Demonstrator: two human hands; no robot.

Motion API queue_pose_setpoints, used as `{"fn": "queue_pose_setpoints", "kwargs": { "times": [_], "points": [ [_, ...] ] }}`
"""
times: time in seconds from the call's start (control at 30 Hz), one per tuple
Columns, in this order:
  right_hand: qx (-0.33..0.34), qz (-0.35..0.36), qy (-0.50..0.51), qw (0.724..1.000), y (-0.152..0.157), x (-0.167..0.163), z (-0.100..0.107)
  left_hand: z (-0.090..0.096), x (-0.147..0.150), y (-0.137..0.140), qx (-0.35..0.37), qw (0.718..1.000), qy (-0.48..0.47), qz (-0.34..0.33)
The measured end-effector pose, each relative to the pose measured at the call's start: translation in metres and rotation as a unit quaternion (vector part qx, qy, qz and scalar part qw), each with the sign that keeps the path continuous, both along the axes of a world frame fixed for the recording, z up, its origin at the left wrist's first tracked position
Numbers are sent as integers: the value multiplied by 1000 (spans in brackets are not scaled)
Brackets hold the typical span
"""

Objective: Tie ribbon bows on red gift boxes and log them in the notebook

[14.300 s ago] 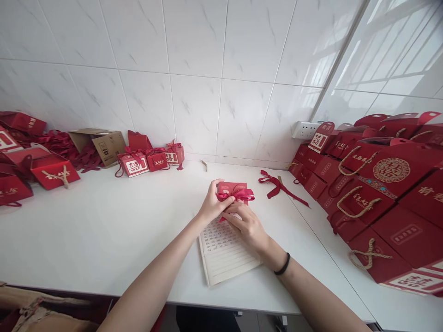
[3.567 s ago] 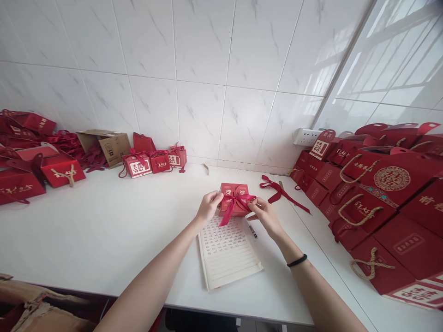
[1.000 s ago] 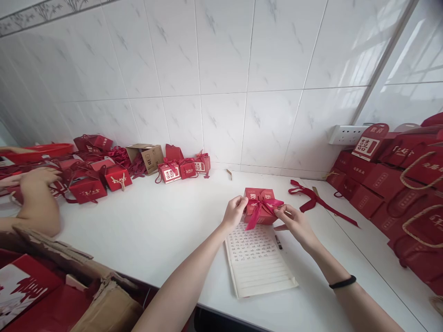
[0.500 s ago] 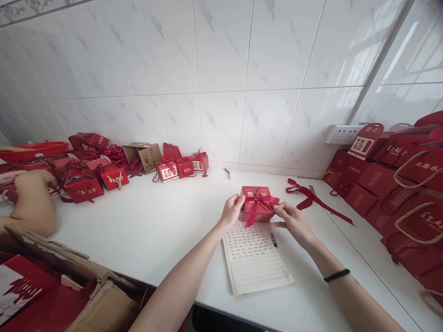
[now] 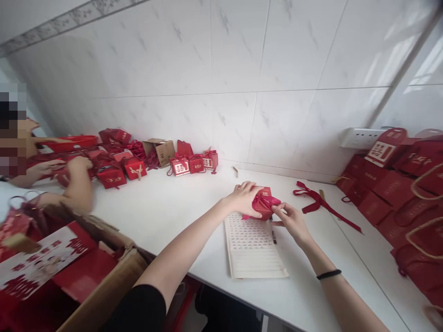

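The small red box (image 5: 266, 214) is in front of us on the white surface (image 5: 180, 207), at the far end of the open notebook (image 5: 256, 266). Our left hand (image 5: 244, 199) grips the box, thumb on the near side and fingers over the far side, likely so it cannot slide. Our right hand (image 5: 292, 219) has its thumb and a finger closed on one end of the shiny bow (image 5: 265, 202), maybe to keep that loop flat and neat. Our left hand hides much of the box top.

The pen (image 5: 273, 237) lies just beside the notebook, near our right hand. A loose ribbon (image 5: 311, 196) lies to the right, before the big pile of red boxes (image 5: 367, 186). On the far left, another person's hands (image 5: 80, 163) are among more boxes.
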State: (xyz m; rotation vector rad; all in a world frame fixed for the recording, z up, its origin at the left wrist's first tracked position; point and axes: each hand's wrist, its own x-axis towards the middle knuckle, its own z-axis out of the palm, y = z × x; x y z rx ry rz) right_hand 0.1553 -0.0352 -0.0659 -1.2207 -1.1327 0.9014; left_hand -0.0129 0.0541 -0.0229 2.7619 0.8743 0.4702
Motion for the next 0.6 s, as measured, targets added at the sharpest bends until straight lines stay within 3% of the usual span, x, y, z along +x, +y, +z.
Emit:
{"fn": "queue_pose_setpoints", "kwargs": {
  "times": [0.2, 0.33, 0.47, 0.6],
  "points": [
    [-21, -19, -38, 999, -5, 0, 3, 21, 4, -4, 48, 993, 106, 17],
    [-39, 4, -176, 984, -4, 4, -6, 49, -16, -12, 119, 985, 111, 59],
    [-41, -9, -388, 921, 7, 14, -30, 95, -67, -25, 169, 969, 106, 143],
    [-80, 19, -431, 898, 21, 31, -61, 140, -148, -46, 186, 945, 100, 250]
  ]
}}
